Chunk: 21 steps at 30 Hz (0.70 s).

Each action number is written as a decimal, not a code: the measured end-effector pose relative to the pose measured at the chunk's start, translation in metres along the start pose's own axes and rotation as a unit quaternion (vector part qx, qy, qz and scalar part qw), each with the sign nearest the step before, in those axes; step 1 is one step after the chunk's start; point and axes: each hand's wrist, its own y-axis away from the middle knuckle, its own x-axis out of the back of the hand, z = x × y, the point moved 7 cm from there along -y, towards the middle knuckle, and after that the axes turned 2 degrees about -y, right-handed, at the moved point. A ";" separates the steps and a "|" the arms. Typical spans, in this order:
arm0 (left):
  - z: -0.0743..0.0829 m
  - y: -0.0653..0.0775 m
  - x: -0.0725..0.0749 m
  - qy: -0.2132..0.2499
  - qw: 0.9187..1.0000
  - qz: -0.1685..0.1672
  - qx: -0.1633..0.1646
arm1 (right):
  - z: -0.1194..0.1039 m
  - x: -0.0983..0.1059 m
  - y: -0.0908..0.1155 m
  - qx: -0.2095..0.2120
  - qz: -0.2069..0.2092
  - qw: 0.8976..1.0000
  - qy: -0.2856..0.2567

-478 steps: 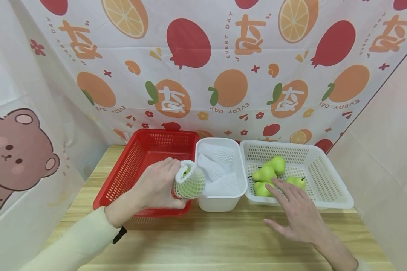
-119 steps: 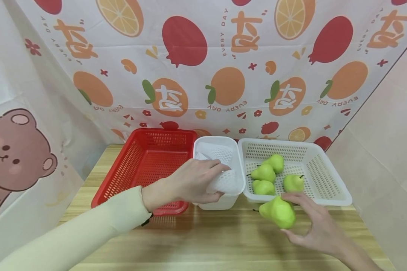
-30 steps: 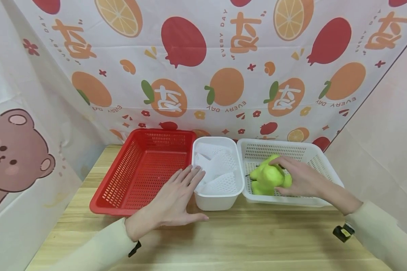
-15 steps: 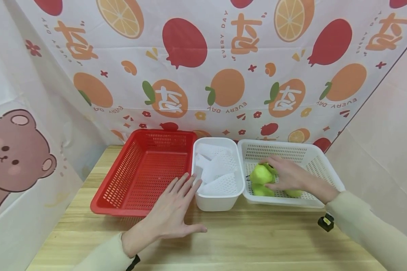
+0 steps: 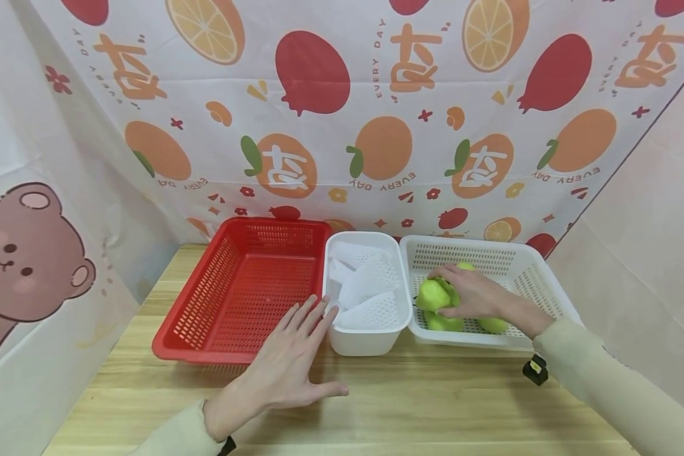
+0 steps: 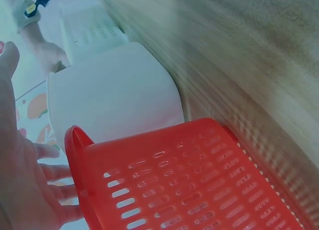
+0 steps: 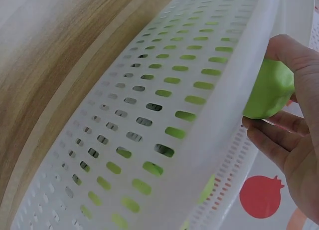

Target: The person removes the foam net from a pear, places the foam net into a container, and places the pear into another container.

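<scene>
In the head view my right hand (image 5: 472, 296) reaches into the white slotted basket (image 5: 541, 291) and grips a green pear (image 5: 432, 295) above the others. The right wrist view shows that pear (image 7: 273, 88) between thumb and fingers, just past the basket rim. More pears lie around it, one (image 5: 444, 322) in front and one (image 5: 493, 325) to the right, partly hidden by my hand. My left hand (image 5: 287, 364), fingers spread and holding nothing, hovers by the front right corner of the red basket (image 5: 182, 323), beside the white bin (image 5: 367, 343).
White foam fruit nets (image 5: 367, 282) lie inside the bin, which stands between the two baskets. All three sit on a wooden table (image 5: 387, 405). A fruit-print cloth (image 5: 342, 158) hangs right behind them.
Earlier my left hand held a netted pear, then reached into the nets; it has drawn back. My right hand has carried a pear from the front into the white basket, shifting slightly left.
</scene>
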 end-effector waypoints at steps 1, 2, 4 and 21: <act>0.000 0.000 0.000 -0.001 1.000 0.000 0.000 | 0.001 0.000 0.000 -0.002 -0.001 1.000 0.001; 0.000 0.000 0.000 0.000 1.000 0.000 0.000 | 0.001 0.000 0.000 -0.003 -0.003 1.000 0.002; 0.000 0.000 0.001 0.001 1.000 -0.001 0.001 | 0.003 -0.001 0.000 -0.006 -0.006 1.000 0.002; -0.006 0.002 0.004 0.016 1.000 0.001 0.013 | 0.000 0.018 0.012 -0.033 0.007 0.999 -0.003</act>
